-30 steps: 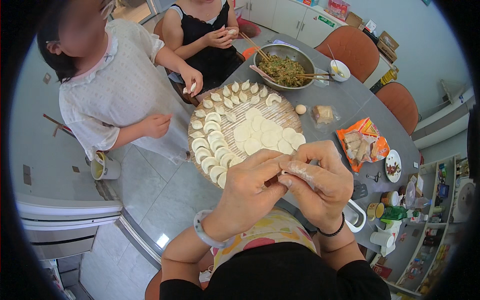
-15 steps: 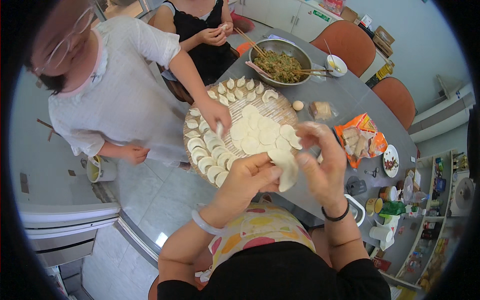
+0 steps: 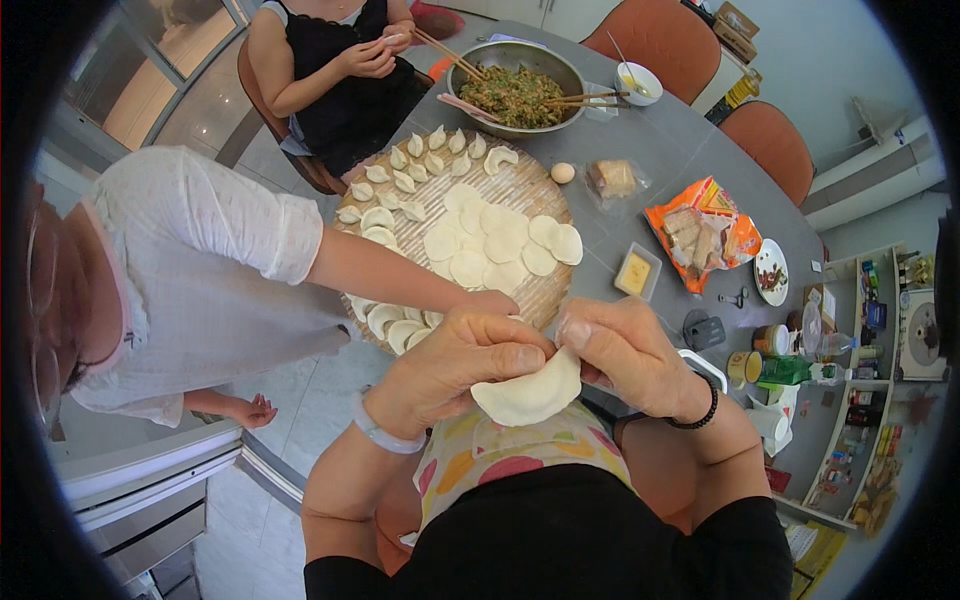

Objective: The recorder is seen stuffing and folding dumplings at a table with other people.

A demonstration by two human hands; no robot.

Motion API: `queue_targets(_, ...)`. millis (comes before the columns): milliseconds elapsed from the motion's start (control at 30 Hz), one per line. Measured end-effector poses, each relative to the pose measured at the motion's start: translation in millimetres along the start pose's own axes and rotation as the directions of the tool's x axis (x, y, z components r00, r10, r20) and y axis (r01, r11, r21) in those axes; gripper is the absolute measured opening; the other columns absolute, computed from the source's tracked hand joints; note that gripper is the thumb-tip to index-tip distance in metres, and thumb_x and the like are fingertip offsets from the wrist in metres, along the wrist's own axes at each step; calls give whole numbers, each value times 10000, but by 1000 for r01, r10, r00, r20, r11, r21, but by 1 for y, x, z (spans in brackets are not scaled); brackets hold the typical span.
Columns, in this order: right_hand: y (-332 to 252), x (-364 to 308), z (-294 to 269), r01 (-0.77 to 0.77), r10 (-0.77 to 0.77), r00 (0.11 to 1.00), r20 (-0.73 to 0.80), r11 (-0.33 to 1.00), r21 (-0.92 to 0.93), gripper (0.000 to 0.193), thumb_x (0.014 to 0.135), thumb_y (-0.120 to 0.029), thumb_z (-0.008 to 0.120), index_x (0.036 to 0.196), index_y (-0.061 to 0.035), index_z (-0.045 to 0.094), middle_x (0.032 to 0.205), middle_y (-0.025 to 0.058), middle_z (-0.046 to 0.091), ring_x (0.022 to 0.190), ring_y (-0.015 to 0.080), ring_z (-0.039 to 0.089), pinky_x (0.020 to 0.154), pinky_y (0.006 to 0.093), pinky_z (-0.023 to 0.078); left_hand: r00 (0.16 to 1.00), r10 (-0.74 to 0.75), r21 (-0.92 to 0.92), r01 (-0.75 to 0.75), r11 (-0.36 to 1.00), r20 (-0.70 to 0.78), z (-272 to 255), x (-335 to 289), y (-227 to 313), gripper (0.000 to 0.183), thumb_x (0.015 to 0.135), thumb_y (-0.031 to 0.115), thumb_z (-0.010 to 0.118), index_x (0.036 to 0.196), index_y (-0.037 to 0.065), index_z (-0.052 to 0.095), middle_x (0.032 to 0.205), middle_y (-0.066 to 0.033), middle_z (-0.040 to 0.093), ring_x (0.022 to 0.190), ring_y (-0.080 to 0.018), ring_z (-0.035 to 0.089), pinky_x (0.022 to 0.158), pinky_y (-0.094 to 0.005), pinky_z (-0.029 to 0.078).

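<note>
A folded dumpling (image 3: 530,395) hangs between my two hands, its edge up and its rounded side toward me. My left hand (image 3: 465,362) pinches its left end with thumb and fingers. At the right end, my right hand (image 3: 628,355) has thumb and fingertips closed on the edge. Just beyond my hands lies a round woven tray (image 3: 548,302). Flat dumpling wrappers (image 3: 500,245) overlap in its middle. Shaped dumplings (image 3: 408,182) line its far and left sides. A person's arm (image 3: 400,270) crosses the tray's left part, and the hand ends behind my left hand.
A steel bowl of chopped filling (image 3: 515,95) with chopsticks stands at the far side of the grey table (image 3: 690,150). Rightward lie an egg (image 3: 562,173), a small tub of yellow liquid (image 3: 637,270), an orange bag (image 3: 702,235) and a plate (image 3: 771,272). Another seated person (image 3: 330,80) works beyond.
My right hand has come in from the right and now grips the dumpling's edge. The dumpling is lower and turned more level. The person at left reaches farther across toward my left hand.
</note>
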State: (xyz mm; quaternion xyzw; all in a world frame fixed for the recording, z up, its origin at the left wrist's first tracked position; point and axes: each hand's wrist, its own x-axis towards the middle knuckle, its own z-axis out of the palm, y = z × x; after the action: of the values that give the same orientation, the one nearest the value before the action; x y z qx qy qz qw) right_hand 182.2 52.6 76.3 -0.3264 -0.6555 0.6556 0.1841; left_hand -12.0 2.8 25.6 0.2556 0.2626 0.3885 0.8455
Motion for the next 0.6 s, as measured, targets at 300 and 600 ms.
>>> queue_targets(300,10,1,4,266,-317,948,5,786,-558,168,901,-139,498,813,4,512,627,166,521,526,292,538,502,350,421,993,30,123,-16,992,-110,8,1,-1,177,849,96,625,956,-43,650,812,-37,633,704,-52,566,612,-169,447)
queue_targets(600,3,5,-3,121,-112,993,49,946,-301,189,910,-157,483,810,3,492,586,169,489,507,330,518,484,368,405,970,197,126,-179,976,-143,7,-3,-12,155,859,76,608,962,-37,629,823,-30,621,708,-41,562,618,-166,445)
